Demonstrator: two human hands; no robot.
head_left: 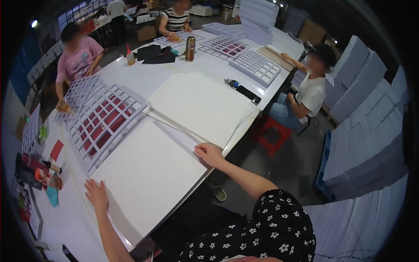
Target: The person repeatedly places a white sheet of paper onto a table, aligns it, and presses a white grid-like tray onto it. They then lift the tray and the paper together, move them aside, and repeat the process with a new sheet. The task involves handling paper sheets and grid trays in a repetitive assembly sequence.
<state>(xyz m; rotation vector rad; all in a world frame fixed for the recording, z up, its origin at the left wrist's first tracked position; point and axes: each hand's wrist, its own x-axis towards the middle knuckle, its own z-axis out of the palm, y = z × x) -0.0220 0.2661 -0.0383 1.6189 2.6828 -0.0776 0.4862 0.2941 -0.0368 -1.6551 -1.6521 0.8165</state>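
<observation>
A large white board (150, 179) lies flat in front of me at the table's near edge, with more boards under its right edge. My left hand (97, 195) is at its left edge, fingers spread, palm down and holding nothing. At the board's far right corner is my right hand (210, 155), its fingers curled together; whatever they may hold is hidden. Just beyond that hand lies a second stack of white boards (198, 105), slightly fanned. White grid frames (102, 124) with red showing through their openings lie stacked to the left of the boards.
Across the table, a person in pink (80, 54) and one in stripes (176, 19) handle grids. Another person (312, 83) sits at the right on a red stool (270, 133). A flask (190, 49), glue bottle (130, 56) and phone (248, 93) stand or lie farther off. Tall stacks (366, 139) line the right.
</observation>
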